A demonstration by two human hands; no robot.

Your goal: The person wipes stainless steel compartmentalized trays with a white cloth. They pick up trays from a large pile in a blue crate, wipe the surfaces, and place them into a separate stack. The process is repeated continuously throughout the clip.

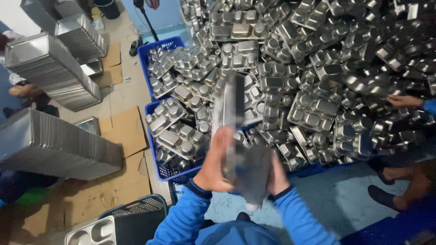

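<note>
Head view, looking down over blue sleeves. The left hand (217,161) is closed around the lower edge of a steel compartment tray (230,111), which stands nearly on edge and is blurred by motion, its upper end rising in front of the heap behind it. The right hand (276,174) sits just beside the left, on the other side of the tray, its fingers pressed against a grey cloth (254,174) that covers the tray's lower part; whether those fingers fully close around the cloth cannot be told. Beyond the hands, a large pile of steel compartment trays (313,68) lies tumbled in all directions, filling the upper right of the view and spilling over two blue plastic crates (152,111) set one behind the other. To the left, on flattened cardboard (122,131), neat nested stacks of rectangular steel pans (50,145) lie on their sides, with two more such stacks farther back. A dark crate (136,211) holding one compartment tray (93,231) stands at the lower left, near the left sleeve. At the right edge, another person's hand (402,100) rests on the pile, and another person's feet in dark shoes (386,195) stand on the pale floor (336,199).
</note>
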